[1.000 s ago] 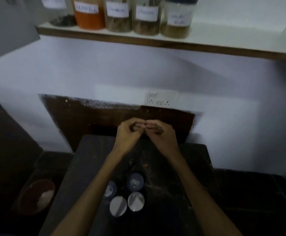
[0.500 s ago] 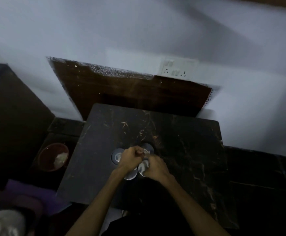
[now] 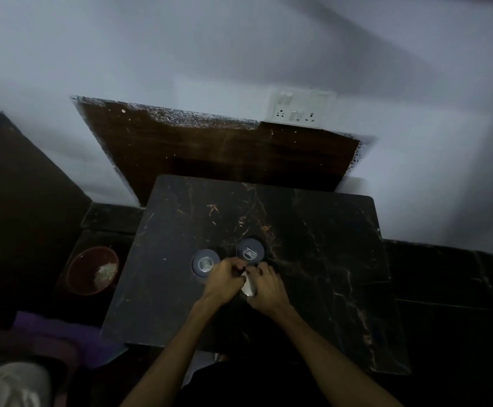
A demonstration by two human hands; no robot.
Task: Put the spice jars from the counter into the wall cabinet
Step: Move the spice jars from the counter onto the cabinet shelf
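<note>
Several spice jars stand close together on the dark marble counter [image 3: 312, 259]. Two of them show dark blue lids, one at the left [image 3: 205, 263] and one further back [image 3: 250, 251]. My left hand [image 3: 224, 282] is curled over a front jar that it hides completely. My right hand [image 3: 267, 287] is closed around the white-lidded jar [image 3: 248, 285] beside it, and only a sliver of that lid shows between my hands. The fingertips of both hands meet just in front of the blue lids. The wall cabinet is out of view.
A brown bowl [image 3: 92, 270] with pale contents sits low at the left, beyond the counter's edge. A switch and socket plate [image 3: 299, 108] is on the white wall above a dark wooden panel [image 3: 224, 154]. Purple cloth [image 3: 63, 336] lies at lower left.
My view has dropped from the shelf of jars to the counter. Both hands came down from chest height onto the front two jars and closed over them.
</note>
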